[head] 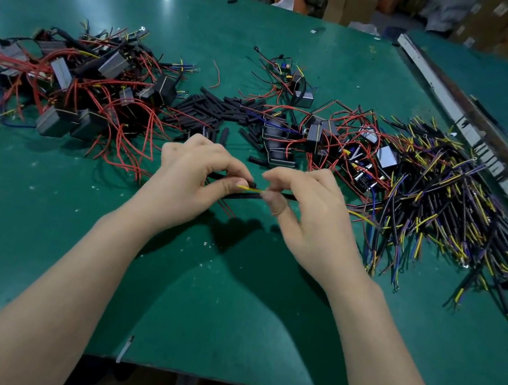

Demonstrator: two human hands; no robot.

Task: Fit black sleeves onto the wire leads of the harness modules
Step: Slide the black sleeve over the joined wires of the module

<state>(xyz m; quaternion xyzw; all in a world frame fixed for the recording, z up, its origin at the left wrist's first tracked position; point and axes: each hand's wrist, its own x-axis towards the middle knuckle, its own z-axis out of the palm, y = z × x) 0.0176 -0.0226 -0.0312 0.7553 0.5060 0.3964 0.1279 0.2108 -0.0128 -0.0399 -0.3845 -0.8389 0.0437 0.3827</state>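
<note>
1. Left hand (192, 176) — forearm reaching in from the lower left, wrist raised off the desk (228, 304), knuckles up. Its fingers (215, 156) are curled, and thumb and forefinger are clamped on a black sleeve (244, 181) held level above the desk.
2. Right hand (307, 207) — forearm entering from the lower right, wrist bent slightly inward. Its fingers are curled together, pinching a yellow lead (251, 188) whose tip points left, at the mouth of the sleeve; whether the tip has entered cannot be told.
3. A second black tube (242, 195) runs just below the lead, between the two thumbs.
4. The two hands meet near the middle of the desk, fingertips close but apart.
5. Loose sleeves (216, 109) — a heap lying just beyond the hands.
6. Left pile (74, 80) — grey modules tangled in red wire, at far left.
7. Middle pile (324, 137) — modules with red and blue leads, beyond the right hand.
8. Wire heap (444, 202) — black, yellow and purple leads spread at right, beside a metal rail (475, 134) crossing the desk diagonally.
</note>
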